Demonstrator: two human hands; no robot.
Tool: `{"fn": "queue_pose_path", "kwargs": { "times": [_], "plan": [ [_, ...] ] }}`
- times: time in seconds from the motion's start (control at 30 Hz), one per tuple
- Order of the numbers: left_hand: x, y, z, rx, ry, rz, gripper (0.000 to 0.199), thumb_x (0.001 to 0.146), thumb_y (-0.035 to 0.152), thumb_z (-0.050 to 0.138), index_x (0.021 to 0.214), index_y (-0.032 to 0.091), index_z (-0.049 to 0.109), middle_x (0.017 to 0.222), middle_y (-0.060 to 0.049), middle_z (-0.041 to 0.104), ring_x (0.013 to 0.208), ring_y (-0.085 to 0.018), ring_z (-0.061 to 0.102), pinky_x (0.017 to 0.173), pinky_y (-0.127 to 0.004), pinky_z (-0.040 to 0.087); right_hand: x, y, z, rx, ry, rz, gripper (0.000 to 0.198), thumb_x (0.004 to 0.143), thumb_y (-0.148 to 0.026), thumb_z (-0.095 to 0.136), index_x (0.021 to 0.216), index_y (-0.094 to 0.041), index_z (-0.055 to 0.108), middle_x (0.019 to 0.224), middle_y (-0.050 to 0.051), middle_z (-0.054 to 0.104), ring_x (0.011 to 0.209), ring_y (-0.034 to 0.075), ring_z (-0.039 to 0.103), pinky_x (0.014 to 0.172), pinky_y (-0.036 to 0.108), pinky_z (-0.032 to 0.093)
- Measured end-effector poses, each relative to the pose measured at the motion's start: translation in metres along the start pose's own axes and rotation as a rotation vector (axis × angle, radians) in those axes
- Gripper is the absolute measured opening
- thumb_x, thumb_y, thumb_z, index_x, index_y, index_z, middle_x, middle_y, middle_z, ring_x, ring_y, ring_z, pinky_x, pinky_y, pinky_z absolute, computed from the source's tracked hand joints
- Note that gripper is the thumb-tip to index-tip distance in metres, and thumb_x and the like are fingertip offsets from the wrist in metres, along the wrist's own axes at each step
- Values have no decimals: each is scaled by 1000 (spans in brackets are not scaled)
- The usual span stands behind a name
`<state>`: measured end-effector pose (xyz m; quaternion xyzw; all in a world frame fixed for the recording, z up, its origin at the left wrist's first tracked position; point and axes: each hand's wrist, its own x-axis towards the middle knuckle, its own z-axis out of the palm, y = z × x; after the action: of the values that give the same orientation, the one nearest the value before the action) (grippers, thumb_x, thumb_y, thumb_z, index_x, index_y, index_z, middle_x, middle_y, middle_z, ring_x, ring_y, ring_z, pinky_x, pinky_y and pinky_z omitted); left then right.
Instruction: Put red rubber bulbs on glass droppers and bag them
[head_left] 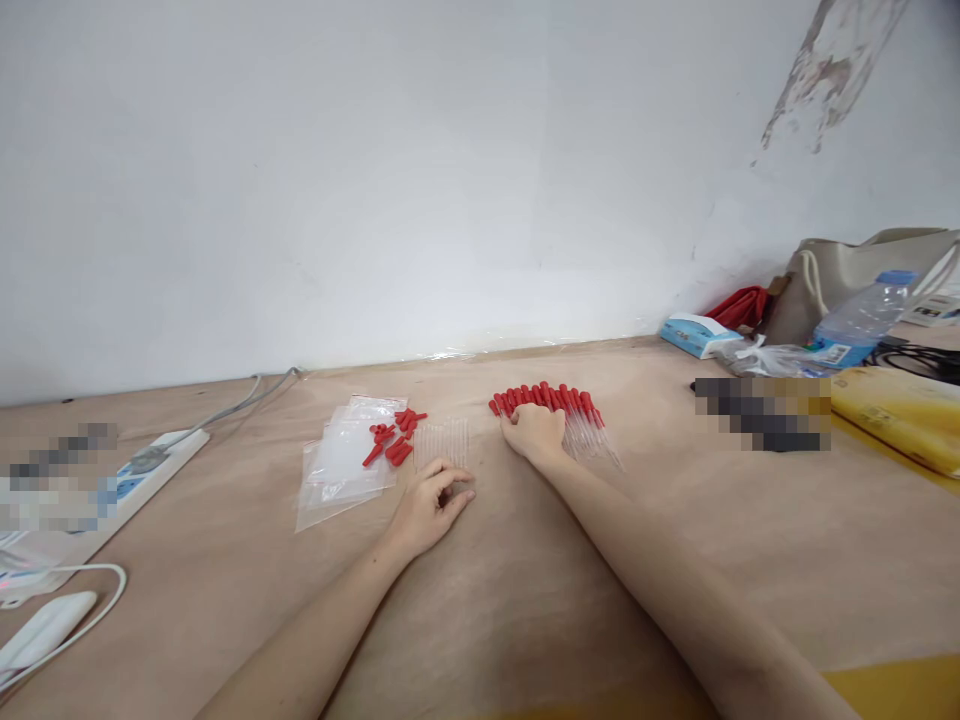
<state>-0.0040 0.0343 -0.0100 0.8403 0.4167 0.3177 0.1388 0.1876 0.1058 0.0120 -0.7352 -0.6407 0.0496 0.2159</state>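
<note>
A row of droppers with red rubber bulbs [555,397] and clear glass tubes lies side by side on the table. My right hand [536,430] is at the left end of this row, its fingers bent together around a dropper whose tube is hidden beneath the hand. My left hand [435,505] rests just below several bare glass tubes [442,440], thumb and fingers apart, with nothing visible in it. Left of the tubes, a small pile of loose red rubber bulbs [399,452] sits partly on clear plastic zip bags [341,465].
A white power strip [154,490] with a grey cable lies at the left. Towards the right are a blue tissue box [699,336], a plastic bottle [862,315], a beige bag [802,280] and a yellow packet [900,415]. A white wall [450,180] closes off the back.
</note>
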Motion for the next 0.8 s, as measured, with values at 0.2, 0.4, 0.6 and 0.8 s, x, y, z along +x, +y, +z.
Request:
{"fn": "queue_pose_path", "kwargs": {
  "times": [0.2, 0.4, 0.6, 0.8],
  "plan": [
    [0, 4, 0, 25, -35, 11, 15, 82, 26, 51, 91, 20, 62, 81, -1, 54, 63, -10, 51, 59, -22, 43, 1, -3, 9, -63, -20, 21, 38, 80, -44, 40, 77, -16, 65, 79, 12, 66, 80, 24, 59, 81, 40, 23],
    [5, -9, -11, 238, 206, -61, 17, 80, 31, 51, 80, 20, 63, 77, -3, 57, 73, -16, 54, 68, -30, 44, -13, -7, 5, -69, 41, -92, 39, 83, -44, 37, 78, -16, 64, 77, 11, 66, 75, 22, 60, 80, 40, 23],
    [6, -42, -39, 656, 402, -278, 19, 76, 36, 54, 81, 21, 65, 82, -6, 59, 83, -24, 52, 71, -35, 38, -23, -37, 11, -27, -50, -146, 33, 80, -42, 43, 79, -18, 65, 79, 10, 67, 78, 20, 59, 80, 39, 26],
    [2, -49, -40, 753, 340, -282, 22, 76, 40, 54, 83, 21, 64, 85, -6, 58, 84, -25, 50, 68, -34, 36, -18, -60, 18, -35, -130, -78, 28, 75, -35, 48, 81, -15, 66, 83, 15, 66, 80, 24, 60, 76, 40, 30]
  ]
}}
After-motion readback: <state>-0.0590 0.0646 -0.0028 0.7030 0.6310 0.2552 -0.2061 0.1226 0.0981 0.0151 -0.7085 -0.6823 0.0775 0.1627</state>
